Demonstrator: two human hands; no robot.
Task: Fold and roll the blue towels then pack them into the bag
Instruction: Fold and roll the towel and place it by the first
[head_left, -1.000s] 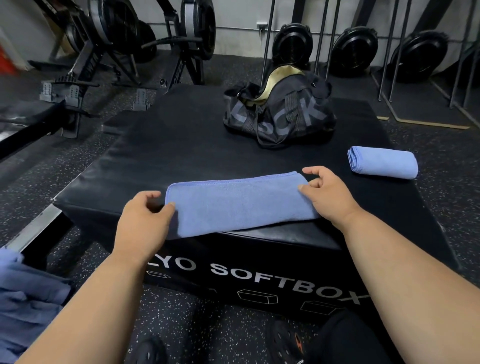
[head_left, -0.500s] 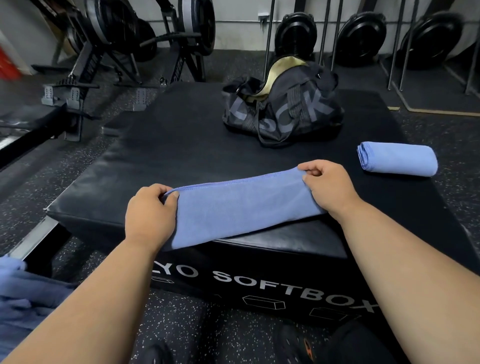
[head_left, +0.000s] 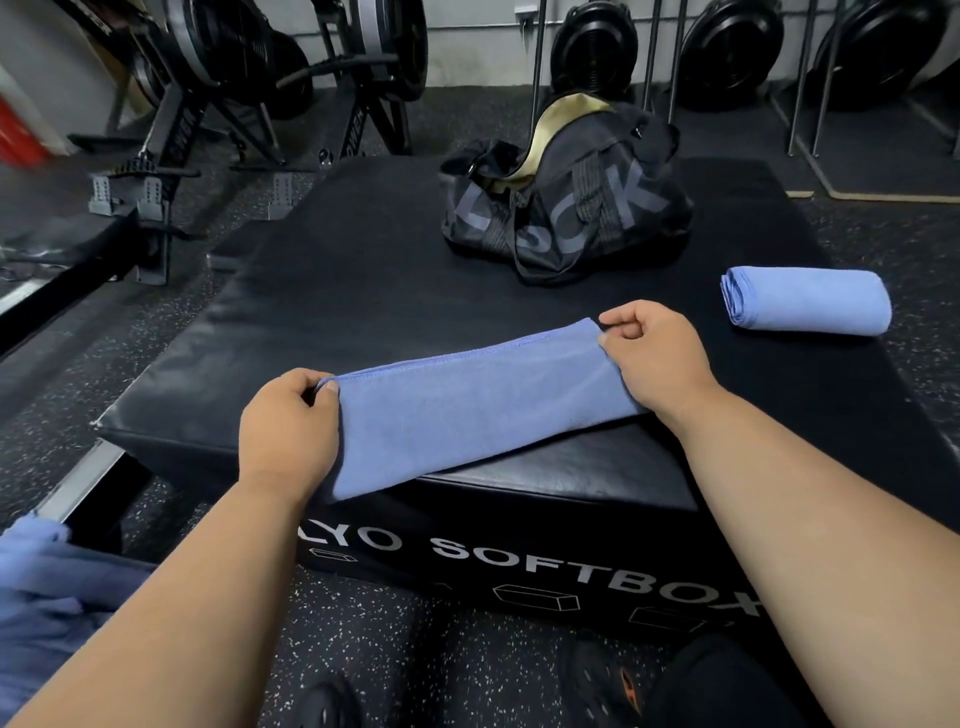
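Lying across the near edge of the soft box (head_left: 322, 291), the folded blue towel (head_left: 467, 410) has its long axis running left-right, near corner overhanging the front. Left hand (head_left: 288, 421) pinches the far-left corner; right hand (head_left: 652, 358) pinches the far-right corner. Both grips are closed on the far hem, so the towel body sits toward the person from the grips. Likely next: fold or roll along that axis. Rolled towel (head_left: 808, 304) sits well right; bag (head_left: 566, 197) stands beyond, mouth apparently open.
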